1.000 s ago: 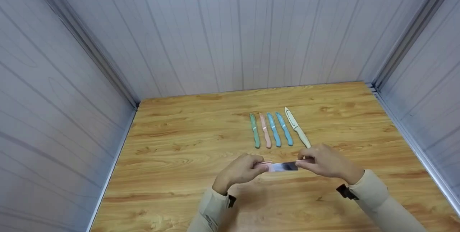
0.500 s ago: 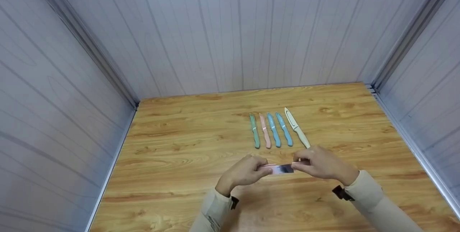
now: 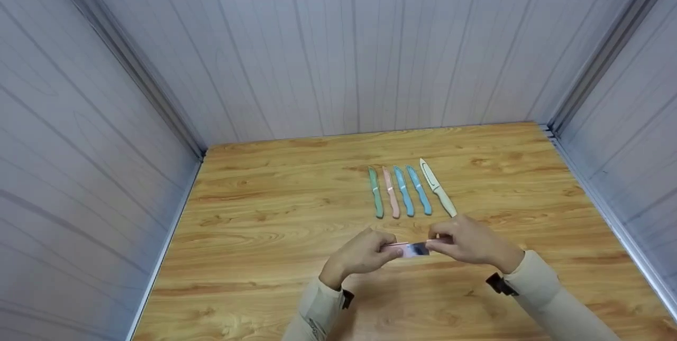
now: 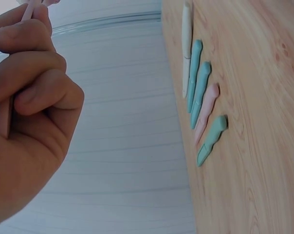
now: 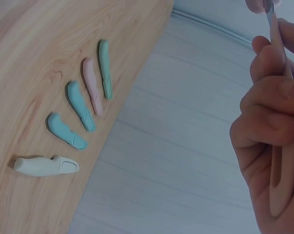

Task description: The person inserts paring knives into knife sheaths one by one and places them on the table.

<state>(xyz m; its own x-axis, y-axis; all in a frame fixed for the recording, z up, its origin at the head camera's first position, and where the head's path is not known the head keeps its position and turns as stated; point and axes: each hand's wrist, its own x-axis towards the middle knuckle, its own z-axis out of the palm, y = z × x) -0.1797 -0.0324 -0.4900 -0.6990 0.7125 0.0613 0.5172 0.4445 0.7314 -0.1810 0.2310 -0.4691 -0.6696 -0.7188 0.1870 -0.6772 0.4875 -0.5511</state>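
Over the near part of the table, my two hands hold a pink knife between them. My right hand (image 3: pixel 472 244) grips its pink handle (image 5: pixel 286 187), which has a slot near the end in the right wrist view. The broad shiny blade (image 3: pixel 420 249) shows between the hands, its far part inside a pink blade cover (image 3: pixel 404 248). My left hand (image 3: pixel 359 252) pinches that cover between thumb and fingers. Curled fingers hide most of the cover and handle. Just beyond my right hand lies a cream knife (image 3: pixel 439 187), apart from the fingers in the wrist views.
Left of the cream knife, a row of sheathed knives lies on the wooden table (image 3: pixel 254 256): two blue knives (image 3: pixel 419 190) (image 3: pixel 404 191), a pink one (image 3: pixel 391 193) and a green one (image 3: pixel 376 193). Pale panel walls (image 3: pixel 328 50) enclose the table at the back and sides.
My hands have drawn closer together, the right one moving left and the left one slightly right. Less of the blade shows now, as it has slid further into the pink cover.
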